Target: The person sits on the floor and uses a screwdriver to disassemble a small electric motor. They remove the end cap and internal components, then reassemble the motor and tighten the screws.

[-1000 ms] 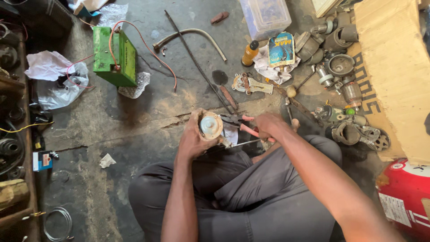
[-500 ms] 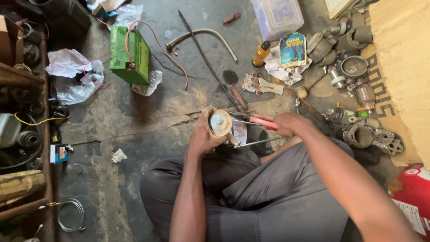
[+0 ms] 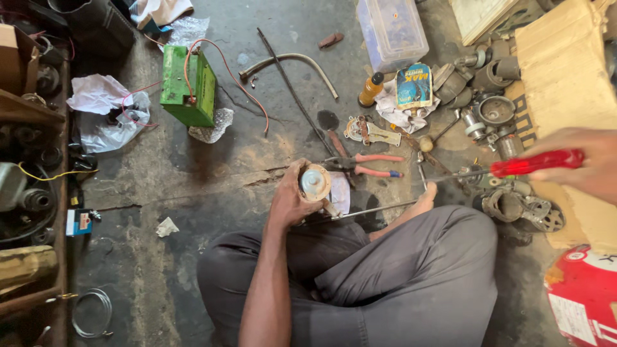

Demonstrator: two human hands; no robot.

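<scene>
Round metal part sitting in my left hand, fingers wrapping it, open face pointing up toward camera, short axis near vertical, held centre scene above my lap. Right hand now swinging out far right, fist closing around red-handled screwdriver; half a second ago it was working at part. Shaft lying roughly left-right, tip aiming left. Pliers resting on floor just beyond part. Green battery far left.

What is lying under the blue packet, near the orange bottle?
The blue packet rests on a crumpled white cloth spread over the concrete floor, beside the orange bottle. Whatever lies beneath the cloth is covered and cannot be seen.
</scene>
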